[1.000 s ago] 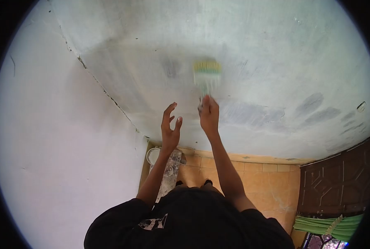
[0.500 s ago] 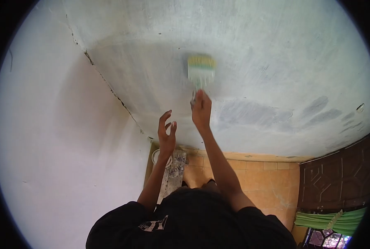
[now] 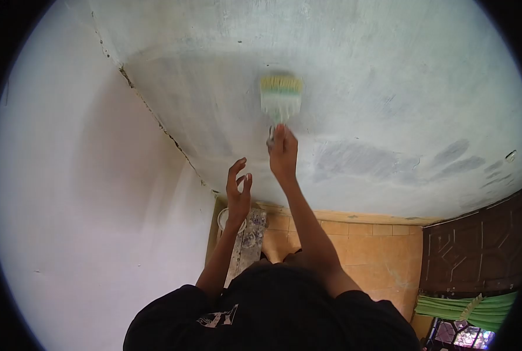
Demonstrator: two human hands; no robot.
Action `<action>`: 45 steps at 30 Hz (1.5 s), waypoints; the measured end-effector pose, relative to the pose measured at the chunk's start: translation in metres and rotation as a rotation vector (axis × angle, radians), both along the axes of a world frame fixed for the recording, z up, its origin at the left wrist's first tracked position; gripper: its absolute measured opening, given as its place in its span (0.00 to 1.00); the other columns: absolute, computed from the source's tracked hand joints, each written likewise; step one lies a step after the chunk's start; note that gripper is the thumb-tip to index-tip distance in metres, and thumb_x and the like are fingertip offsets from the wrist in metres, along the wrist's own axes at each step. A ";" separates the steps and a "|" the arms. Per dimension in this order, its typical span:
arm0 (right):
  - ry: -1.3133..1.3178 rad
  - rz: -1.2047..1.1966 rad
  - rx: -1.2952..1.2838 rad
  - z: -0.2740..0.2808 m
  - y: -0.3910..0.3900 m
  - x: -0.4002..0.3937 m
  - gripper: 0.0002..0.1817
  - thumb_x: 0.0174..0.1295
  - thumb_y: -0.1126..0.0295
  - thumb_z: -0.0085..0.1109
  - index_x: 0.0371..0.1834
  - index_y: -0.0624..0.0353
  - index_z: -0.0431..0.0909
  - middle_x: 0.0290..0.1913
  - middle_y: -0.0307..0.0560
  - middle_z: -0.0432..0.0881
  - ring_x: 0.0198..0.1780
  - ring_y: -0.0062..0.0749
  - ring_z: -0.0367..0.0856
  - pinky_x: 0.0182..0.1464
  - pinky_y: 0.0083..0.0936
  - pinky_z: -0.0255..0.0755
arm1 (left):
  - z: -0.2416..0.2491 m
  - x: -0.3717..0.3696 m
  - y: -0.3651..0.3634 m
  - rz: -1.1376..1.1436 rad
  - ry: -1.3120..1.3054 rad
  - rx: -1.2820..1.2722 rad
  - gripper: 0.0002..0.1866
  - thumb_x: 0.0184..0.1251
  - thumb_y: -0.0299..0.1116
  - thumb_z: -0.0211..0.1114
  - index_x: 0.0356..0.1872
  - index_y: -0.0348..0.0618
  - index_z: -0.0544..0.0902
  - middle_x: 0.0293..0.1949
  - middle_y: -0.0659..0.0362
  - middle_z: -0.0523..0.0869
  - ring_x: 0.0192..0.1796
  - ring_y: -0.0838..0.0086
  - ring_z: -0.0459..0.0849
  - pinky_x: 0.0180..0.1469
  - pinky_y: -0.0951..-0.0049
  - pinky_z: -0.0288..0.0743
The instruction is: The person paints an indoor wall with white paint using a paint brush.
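Observation:
My right hand [image 3: 283, 153] grips the handle of a wide paint brush [image 3: 281, 96], its yellowish bristles pointing up against the pale, patchy wall [image 3: 214, 99]. The brush is slightly blurred. To its lower left, my left hand [image 3: 239, 190] hangs in the air with fingers apart and curved, holding nothing. Darker grey patches [image 3: 360, 161] mark the wall to the right of the brush.
A white bucket [image 3: 223, 217] stands by a paint-spattered bench [image 3: 252, 237] below my left hand. A cracked corner line [image 3: 155, 120] divides the walls. Orange tiles [image 3: 366, 251] cover the floor. At right are a dark carved wooden panel [image 3: 477, 251] and a green curtain [image 3: 489, 310].
The brush and my right hand have shifted very slightly left against the wall. My left hand sits slightly further right, and the view has shifted a little.

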State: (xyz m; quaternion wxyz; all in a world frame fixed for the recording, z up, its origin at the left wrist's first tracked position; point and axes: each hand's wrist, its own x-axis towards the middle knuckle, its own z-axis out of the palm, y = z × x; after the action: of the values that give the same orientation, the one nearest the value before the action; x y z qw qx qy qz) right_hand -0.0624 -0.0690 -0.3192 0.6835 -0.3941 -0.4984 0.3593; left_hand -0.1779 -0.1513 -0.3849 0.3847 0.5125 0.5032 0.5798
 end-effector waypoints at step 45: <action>-0.398 0.081 -0.165 -0.021 -0.040 0.051 0.24 0.76 0.54 0.46 0.25 0.60 0.70 0.17 0.34 0.66 0.18 0.21 0.59 0.23 0.24 0.56 | -0.024 -0.007 -0.031 -0.025 0.093 -0.036 0.18 0.75 0.35 0.55 0.62 0.46 0.72 0.59 0.55 0.79 0.63 0.67 0.75 0.62 0.63 0.69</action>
State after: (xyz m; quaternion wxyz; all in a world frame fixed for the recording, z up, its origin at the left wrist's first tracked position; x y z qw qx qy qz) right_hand -0.0110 -0.1089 -0.3398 0.5223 -0.4914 -0.6077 0.3411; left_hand -0.1851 -0.1823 -0.4084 0.3772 0.5381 0.5242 0.5416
